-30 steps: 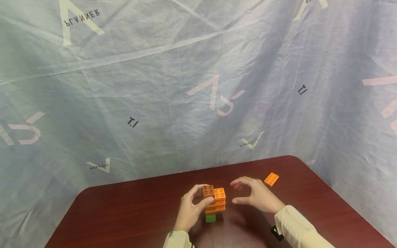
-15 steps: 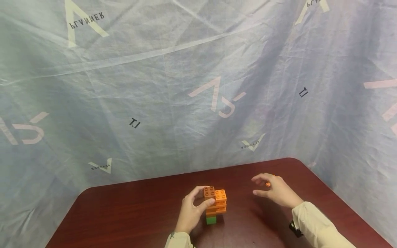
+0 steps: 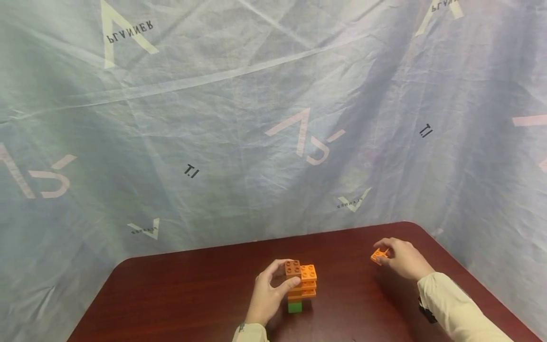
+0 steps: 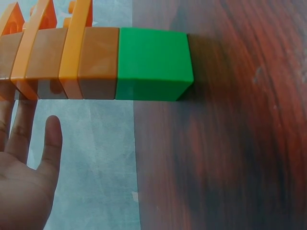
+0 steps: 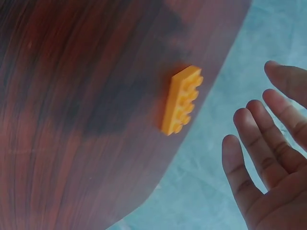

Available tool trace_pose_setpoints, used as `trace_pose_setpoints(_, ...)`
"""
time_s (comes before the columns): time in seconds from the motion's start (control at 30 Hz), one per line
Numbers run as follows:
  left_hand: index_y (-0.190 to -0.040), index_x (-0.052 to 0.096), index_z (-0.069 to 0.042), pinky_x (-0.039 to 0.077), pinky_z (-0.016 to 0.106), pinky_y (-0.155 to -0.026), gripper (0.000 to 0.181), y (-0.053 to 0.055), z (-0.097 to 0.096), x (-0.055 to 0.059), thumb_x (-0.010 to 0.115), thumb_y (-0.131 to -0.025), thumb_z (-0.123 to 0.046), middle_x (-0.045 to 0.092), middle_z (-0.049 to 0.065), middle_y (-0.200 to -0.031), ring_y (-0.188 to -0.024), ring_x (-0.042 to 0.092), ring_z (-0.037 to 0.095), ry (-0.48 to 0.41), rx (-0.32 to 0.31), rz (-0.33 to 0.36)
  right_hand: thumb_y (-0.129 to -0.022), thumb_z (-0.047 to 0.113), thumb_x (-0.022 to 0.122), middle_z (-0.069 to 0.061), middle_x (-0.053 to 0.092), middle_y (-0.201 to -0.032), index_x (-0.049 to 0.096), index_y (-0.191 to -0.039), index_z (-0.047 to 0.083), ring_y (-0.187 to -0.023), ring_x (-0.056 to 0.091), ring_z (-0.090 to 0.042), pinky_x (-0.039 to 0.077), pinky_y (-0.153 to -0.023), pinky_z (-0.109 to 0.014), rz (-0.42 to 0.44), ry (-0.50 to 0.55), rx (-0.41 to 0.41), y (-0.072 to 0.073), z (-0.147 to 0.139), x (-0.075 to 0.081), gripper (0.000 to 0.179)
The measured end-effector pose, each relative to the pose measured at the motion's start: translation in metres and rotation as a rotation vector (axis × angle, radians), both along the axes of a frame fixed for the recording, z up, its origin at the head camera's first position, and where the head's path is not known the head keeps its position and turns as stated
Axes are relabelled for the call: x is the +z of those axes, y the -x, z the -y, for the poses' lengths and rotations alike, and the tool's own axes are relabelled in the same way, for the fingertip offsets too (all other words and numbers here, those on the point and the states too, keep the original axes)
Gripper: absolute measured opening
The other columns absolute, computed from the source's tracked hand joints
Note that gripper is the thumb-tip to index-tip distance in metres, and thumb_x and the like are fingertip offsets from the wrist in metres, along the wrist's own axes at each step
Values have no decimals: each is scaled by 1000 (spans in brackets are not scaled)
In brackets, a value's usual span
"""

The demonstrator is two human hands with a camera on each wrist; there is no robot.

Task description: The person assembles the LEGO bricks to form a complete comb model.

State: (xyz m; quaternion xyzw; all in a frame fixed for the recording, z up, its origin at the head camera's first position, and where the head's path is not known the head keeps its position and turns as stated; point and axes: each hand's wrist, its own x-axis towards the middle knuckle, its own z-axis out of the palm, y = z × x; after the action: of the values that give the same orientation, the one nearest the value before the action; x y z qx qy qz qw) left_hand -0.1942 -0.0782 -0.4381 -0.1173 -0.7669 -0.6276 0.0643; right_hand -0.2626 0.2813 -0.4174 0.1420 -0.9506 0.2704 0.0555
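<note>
A tower of toy building bricks (image 3: pixel 295 293) stands upright on the table, green brick (image 4: pixel 153 62) at its base. Above that, brown bricks (image 4: pixel 98 60) alternate with flat orange bricks (image 4: pixel 72 52) that jut out to one side. My left hand (image 3: pixel 266 294) holds the tower near its top, thumb in front and fingers behind. Over at the right, a loose flat orange brick (image 5: pixel 181 103) with studs lies on the table. My right hand (image 3: pixel 406 259) reaches over this brick, thumb and fingers spread around it; in the right wrist view the fingers (image 5: pixel 247 127) show apart from it.
Both hands work over a dark red wooden table (image 3: pixel 192 280) with rounded far corners. A grey printed cloth (image 3: pixel 231 142) hangs close behind the far edge and along the sides.
My right hand has moved right, away from beside the tower, to the loose flat orange brick. The left hand keeps its hold on the tower. The head view has shifted slightly.
</note>
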Motion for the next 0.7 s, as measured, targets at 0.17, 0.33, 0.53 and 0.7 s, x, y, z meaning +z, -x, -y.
trace_pose_setpoints(0.17,-122,70,-15,50,44,-97,36,-1,0,0,80,-89,-26,72,-1,-112,-110,64,19,-8,1,5,-88,6,77,-18,70,-107,70,-116,0,-86,65,-28,54,-68,-46,22,-50,-35,7,-4,-6,30)
trace_pose_setpoints(0.33,-122,70,-15,51,43,-96,36,-2,-1,0,81,-89,-25,71,-1,-112,-111,64,20,-21,6,19,-85,4,78,-20,69,-107,70,-116,-1,-85,67,-29,55,-69,-49,-8,-113,-48,15,-5,-14,32)
trace_pose_setpoints(0.53,-122,70,-16,53,33,-92,36,-2,-1,-1,81,-89,-24,71,-1,-113,-111,63,18,-42,10,36,-82,-1,76,-21,68,-105,71,-113,-2,-91,67,-38,55,-70,-52,-13,-143,-53,23,-6,-19,31)
trace_pose_setpoints(0.7,-123,69,-15,53,31,-90,37,-2,-2,-2,80,-90,-24,71,0,-115,-112,63,19,-58,7,38,-79,-4,77,-19,66,-104,71,-111,-1,-91,66,-39,56,-71,-53,-44,-183,-53,26,-7,-25,32)
